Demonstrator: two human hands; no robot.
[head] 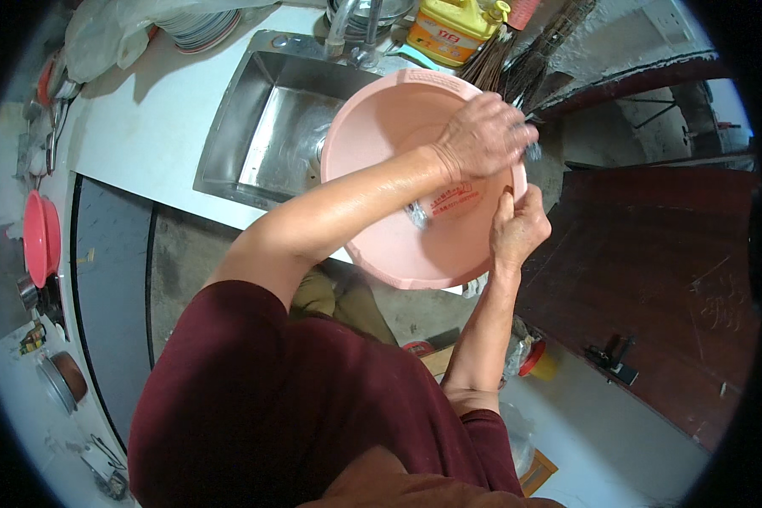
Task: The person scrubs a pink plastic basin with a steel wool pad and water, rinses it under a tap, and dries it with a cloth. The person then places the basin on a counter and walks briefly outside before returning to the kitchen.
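A large pink plastic basin [387, 247] is tilted over the sink's right part and the counter edge. My right hand [522, 225] grips its right rim, thumb inside and fingers outside. Reaching across the basin, my left hand [487, 136] is at the upper right rim, slightly blurred. A small shiny grey scouring pad [533, 151], perhaps steel wool, shows under its fingers. Red printing marks the basin's bottom, and a shiny wet patch [417, 214] lies beside the print. My left forearm hides part of the inside.
A steel sink [228, 140] with a tap [340, 32] is set in the white counter [127, 127]. Behind stand a yellow detergent jug [451, 32], a turquoise-handled brush [421, 57] and straw brooms [540, 57]. Stacked plates [206, 32] sit back left. A dark red door [641, 254] stands right.
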